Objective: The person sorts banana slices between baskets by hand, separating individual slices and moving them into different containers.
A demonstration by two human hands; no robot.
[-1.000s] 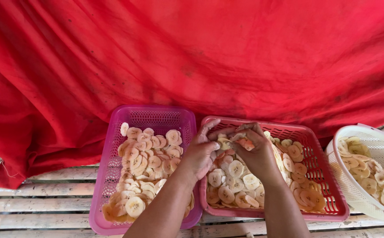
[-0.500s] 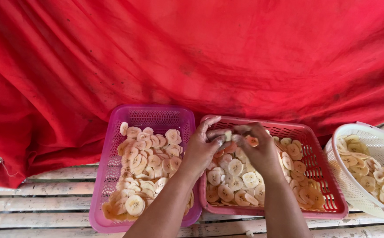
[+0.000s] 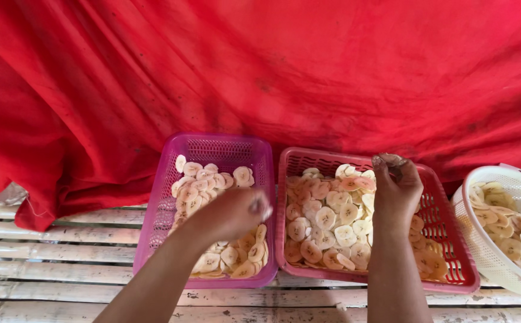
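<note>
Two plastic mesh baskets sit side by side, a purple basket (image 3: 212, 148) on the left and a pink basket (image 3: 446, 239) on the right, both filled with pale round banana slices (image 3: 326, 218). My left hand (image 3: 230, 212) hovers over the purple basket, fingers pinched on a small slice. Over the far side of the pink basket, my right hand (image 3: 395, 188) is raised with its fingers closed around a slice at the fingertips.
A white round colander (image 3: 494, 239) with more slices stands at the right edge. A large red cloth (image 3: 260, 78) hangs behind the baskets. Everything rests on a slatted bamboo platform (image 3: 51, 251).
Both hands were together over the left part of the pink basket. Now the left hand has moved over the purple basket and the right hand has shifted to the right and up.
</note>
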